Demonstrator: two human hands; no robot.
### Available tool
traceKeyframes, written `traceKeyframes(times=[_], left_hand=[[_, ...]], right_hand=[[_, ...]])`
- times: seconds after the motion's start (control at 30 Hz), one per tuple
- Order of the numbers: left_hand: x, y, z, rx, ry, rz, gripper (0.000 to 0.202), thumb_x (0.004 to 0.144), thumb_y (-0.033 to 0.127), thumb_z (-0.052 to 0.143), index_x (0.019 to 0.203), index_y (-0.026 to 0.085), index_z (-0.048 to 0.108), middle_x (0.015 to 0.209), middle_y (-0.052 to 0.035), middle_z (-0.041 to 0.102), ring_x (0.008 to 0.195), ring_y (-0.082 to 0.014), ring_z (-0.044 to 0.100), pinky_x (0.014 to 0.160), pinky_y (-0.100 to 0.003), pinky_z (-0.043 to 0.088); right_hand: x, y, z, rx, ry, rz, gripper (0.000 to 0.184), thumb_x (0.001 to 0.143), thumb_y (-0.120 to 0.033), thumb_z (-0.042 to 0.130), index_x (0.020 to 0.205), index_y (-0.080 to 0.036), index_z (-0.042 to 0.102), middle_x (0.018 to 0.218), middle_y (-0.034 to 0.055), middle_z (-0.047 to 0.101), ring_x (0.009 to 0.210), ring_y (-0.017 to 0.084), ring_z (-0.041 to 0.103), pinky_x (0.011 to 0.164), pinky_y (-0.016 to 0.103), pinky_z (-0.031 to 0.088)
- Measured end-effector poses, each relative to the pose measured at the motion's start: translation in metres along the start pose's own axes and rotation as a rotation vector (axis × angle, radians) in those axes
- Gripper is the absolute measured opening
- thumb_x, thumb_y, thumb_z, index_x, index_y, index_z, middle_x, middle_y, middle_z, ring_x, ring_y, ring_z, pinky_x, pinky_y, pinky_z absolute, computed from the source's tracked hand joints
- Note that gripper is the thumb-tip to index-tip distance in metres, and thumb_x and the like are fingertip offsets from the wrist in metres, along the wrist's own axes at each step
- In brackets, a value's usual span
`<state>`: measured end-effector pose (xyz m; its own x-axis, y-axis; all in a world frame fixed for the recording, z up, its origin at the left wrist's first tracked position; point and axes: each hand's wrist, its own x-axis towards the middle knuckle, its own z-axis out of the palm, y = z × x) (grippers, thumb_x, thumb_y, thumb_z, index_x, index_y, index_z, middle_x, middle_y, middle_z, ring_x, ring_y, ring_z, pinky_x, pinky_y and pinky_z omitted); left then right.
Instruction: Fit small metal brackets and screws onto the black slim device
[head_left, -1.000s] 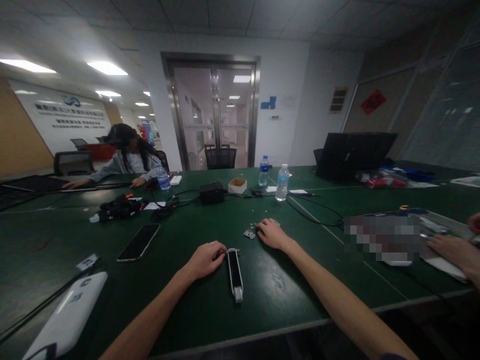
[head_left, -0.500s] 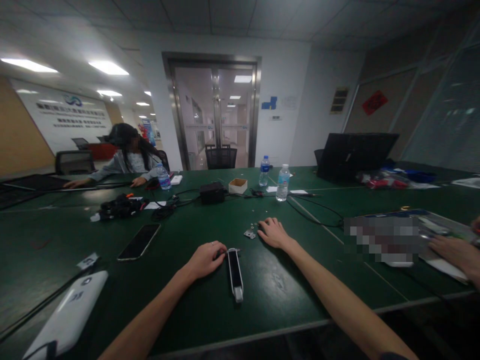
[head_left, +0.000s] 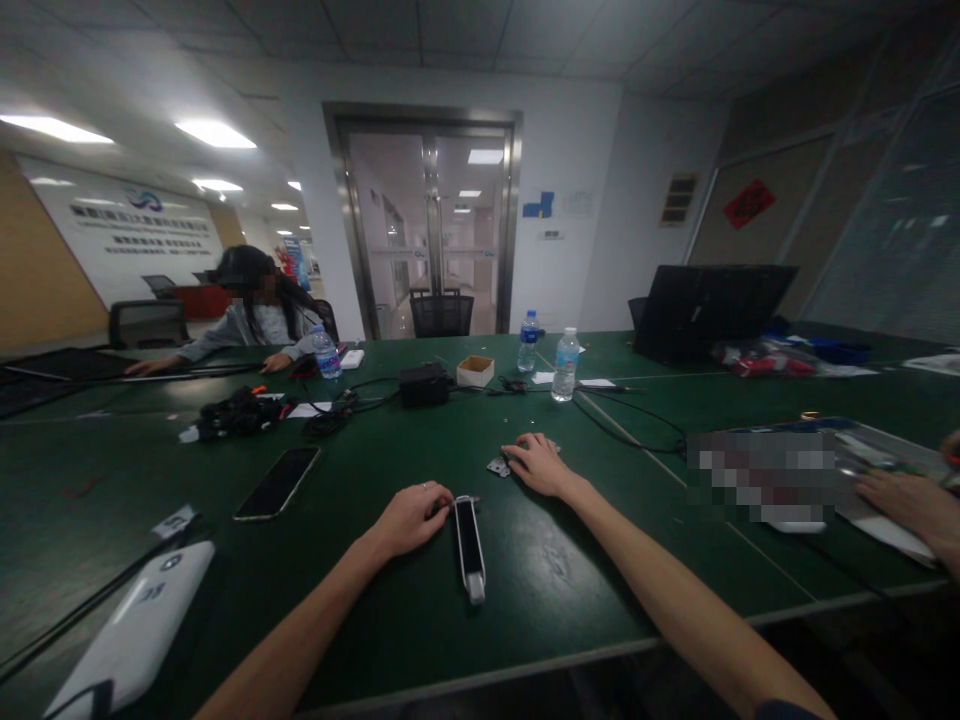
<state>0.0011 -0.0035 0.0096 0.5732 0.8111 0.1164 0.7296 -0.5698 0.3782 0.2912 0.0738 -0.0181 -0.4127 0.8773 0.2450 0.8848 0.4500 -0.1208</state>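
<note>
My left hand (head_left: 415, 517) rests on the green table, its fingers curled in beside the top end of a slim white-framed device with a long black face (head_left: 469, 545). Something small and dark shows by its fingertips, too small to name. My right hand (head_left: 538, 465) lies farther forward, palm down with the fingers apart. Its fingertips are at a small silver metal piece (head_left: 498, 467), partly covering the spot where small loose parts lie. Whether the fingers touch the piece is unclear.
A phone (head_left: 279, 484) and a white power bank (head_left: 139, 625) lie to my left. Farther off are a small open box (head_left: 475, 371), a black adapter (head_left: 423, 385) with cables, and water bottles (head_left: 565, 366). A person sits at far left; another person's hand (head_left: 904, 500) is at right.
My right hand has shifted slightly left, over the small loose parts, nearer the metal piece. My left hand and the white-framed device stay almost where they were.
</note>
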Motion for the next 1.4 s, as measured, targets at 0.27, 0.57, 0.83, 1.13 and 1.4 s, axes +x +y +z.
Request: traceKeyframes(times=[0.27,0.57,0.83,1.13,1.4], left_hand=[[0.0,0.003,-0.003,-0.01,-0.013,-0.004,0.022,0.09,0.027,0.046,0.106,0.019,0.06,0.096,-0.0029,0.06,0.083,-0.0156,0.054,0.075,-0.027,0.045],[0.001,0.002,0.0,-0.003,0.015,0.028,0.021,0.09,0.026,0.047,0.105,0.019,0.06,0.093,-0.0032,0.061,0.082,-0.0159,0.055,0.074,-0.027,0.044],[-0.001,0.004,-0.002,-0.009,0.009,0.021,0.021,0.09,0.025,0.047,0.106,0.019,0.06,0.095,-0.0027,0.061,0.081,-0.0155,0.055,0.075,-0.027,0.044],[-0.001,0.004,-0.001,-0.002,0.033,0.049,0.02,0.09,0.024,0.049,0.105,0.018,0.06,0.094,-0.0032,0.061,0.082,-0.0163,0.056,0.073,-0.027,0.044],[-0.001,0.004,-0.001,0.013,0.036,0.054,0.02,0.089,0.023,0.048,0.104,0.017,0.061,0.093,-0.0032,0.062,0.081,-0.0157,0.056,0.072,-0.026,0.044]], right_hand=[[0.0,-0.004,0.001,0.025,0.035,-0.029,0.031,0.093,-0.034,0.043,0.116,-0.023,0.061,0.118,0.0114,0.052,0.11,0.026,0.041,0.092,0.041,0.036],[0.041,0.022,0.001,-0.097,0.03,0.168,0.038,0.093,-0.026,0.038,0.129,-0.019,0.052,0.128,0.0133,0.05,0.116,0.028,0.039,0.093,0.039,0.035],[0.094,0.027,0.008,-0.137,-0.061,0.163,0.034,0.092,-0.021,0.039,0.114,-0.02,0.066,0.123,0.014,0.056,0.118,0.03,0.042,0.096,0.043,0.033],[0.044,0.015,-0.017,-0.199,-0.205,0.232,0.027,0.08,-0.006,0.05,0.094,-0.011,0.072,0.095,0.0215,0.068,0.095,0.029,0.063,0.078,0.035,0.046],[0.001,-0.005,-0.043,-0.124,-0.268,0.241,0.013,0.076,-0.022,0.062,0.071,-0.015,0.071,0.076,0.0144,0.069,0.075,0.024,0.067,0.062,0.027,0.046]])
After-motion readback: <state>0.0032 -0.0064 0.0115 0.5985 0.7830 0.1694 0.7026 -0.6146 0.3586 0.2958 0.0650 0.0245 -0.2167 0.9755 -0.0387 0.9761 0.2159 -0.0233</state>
